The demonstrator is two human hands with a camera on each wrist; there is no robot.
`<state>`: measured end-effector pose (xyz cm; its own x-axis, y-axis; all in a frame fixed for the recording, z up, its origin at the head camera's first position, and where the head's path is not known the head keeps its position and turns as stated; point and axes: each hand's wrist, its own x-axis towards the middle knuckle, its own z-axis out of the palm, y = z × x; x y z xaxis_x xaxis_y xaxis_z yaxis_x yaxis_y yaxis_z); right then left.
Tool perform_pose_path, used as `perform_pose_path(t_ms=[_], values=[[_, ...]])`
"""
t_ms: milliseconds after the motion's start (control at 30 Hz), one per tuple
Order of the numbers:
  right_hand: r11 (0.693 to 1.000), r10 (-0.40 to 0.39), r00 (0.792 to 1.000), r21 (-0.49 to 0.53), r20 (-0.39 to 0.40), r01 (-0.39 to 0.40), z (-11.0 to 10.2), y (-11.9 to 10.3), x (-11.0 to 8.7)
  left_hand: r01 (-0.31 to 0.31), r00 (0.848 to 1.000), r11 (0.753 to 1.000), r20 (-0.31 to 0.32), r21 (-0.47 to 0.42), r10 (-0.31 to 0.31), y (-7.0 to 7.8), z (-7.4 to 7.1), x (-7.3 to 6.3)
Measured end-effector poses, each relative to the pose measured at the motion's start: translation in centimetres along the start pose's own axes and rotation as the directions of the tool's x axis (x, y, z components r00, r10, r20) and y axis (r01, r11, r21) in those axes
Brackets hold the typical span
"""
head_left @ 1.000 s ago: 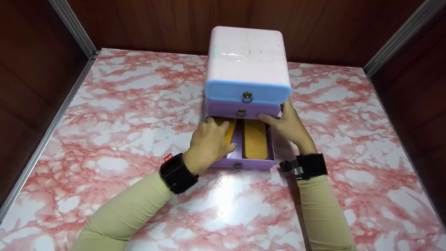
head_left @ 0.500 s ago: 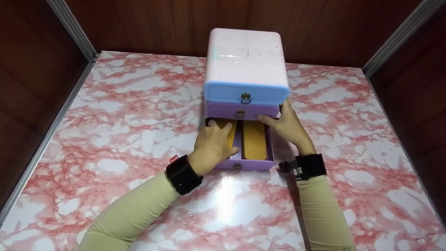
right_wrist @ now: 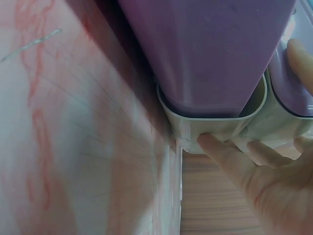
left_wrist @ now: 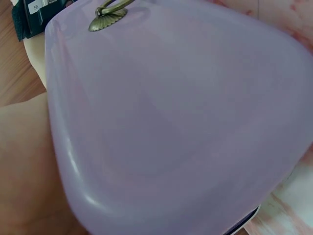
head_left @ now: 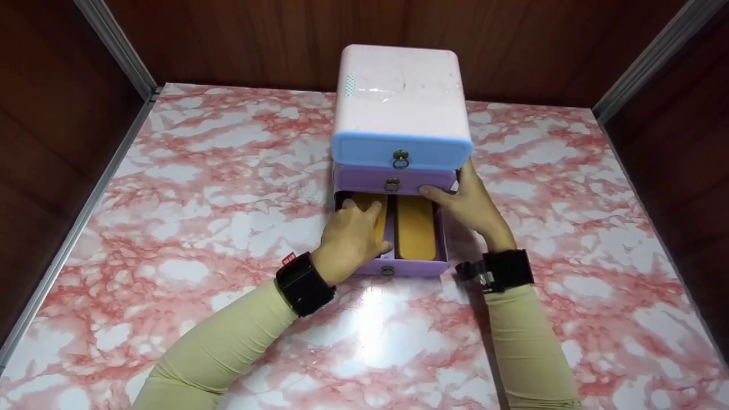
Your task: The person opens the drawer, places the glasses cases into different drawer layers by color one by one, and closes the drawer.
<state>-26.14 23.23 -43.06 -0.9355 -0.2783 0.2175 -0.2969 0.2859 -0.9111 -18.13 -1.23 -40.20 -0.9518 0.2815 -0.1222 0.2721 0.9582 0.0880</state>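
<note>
A small drawer cabinet has a pale pink shell, a blue top drawer front and a purple middle drawer front. Its purple bottom drawer is pulled out. Two flat, round-cornered yellow blocks lie inside. My left hand reaches over the left yellow block, thumb at its right side; the other fingertips are hidden. The right yellow block lies untouched. My right hand grips the cabinet's right side, its thumb on the middle drawer front and its fingers along the shell.
The cabinet stands on a red-and-white marbled tabletop. Dark wood panels with metal edge strips enclose the back and sides. In the left wrist view, the drawer front with its brass ring pull fills most of the picture.
My left hand has shifted slightly to the right, and the left yellow block now lies straighter in the drawer. My right hand keeps its place on the cabinet.
</note>
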Motion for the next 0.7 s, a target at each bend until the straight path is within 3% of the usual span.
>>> perform_pose_path(t_ms=[267,467,600,700], values=[[0.999,0.041,0.999,0.002,-0.001,-0.041,-0.1,-0.2,-0.1,-0.013,1.0,0.998,0.013,-0.053,0.014,-0.1,-0.2,0.0],[0.999,0.042,0.999,-0.002,-0.005,-0.042,-0.2,-0.1,-0.1,-0.063,0.997,0.988,-0.055,-0.138,0.056,-0.8,-0.4,-0.6],[1.0,0.024,1.0,-0.013,-0.007,-0.024,-0.1,0.0,-0.1,-0.158,0.978,0.964,-0.167,-0.214,0.124,-1.8,-0.7,-1.4],[1.0,0.006,1.0,-0.02,-0.005,-0.006,-0.1,0.1,0.0,-0.255,0.947,0.925,-0.265,-0.282,0.18,-2.5,-0.9,-2.2]])
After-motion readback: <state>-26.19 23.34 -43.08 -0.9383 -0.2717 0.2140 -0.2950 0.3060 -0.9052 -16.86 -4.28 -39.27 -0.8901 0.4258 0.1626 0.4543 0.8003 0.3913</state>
